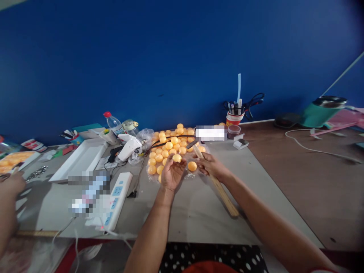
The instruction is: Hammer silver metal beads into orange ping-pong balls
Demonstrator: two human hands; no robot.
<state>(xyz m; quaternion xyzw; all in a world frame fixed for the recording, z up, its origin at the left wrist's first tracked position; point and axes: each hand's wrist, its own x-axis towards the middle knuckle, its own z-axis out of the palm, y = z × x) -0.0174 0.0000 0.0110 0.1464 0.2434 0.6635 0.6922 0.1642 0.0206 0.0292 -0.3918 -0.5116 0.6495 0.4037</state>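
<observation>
My left hand (174, 172) is palm up with its fingers curled around an orange ping-pong ball (176, 158), whose top looks paler. My right hand (212, 167) is closed around a long flat wooden stick (223, 195), which slants from the ball pile toward the table's front edge. A dark flat piece (192, 144) lies by the stick's far end; whether they are joined I cannot tell. Between my hands is a single orange ball (192, 166), close to my right fingertips. Many more orange balls (159, 157) lie on clear plastic just beyond.
At left are a white power strip (118, 201), a white tray (81, 161), a bottle (113, 123) and a white hot-glue gun (129, 148). Another person's hand (13, 185) is at the far left. A cup of tools (234, 116) and a green mug (322, 112) stand right.
</observation>
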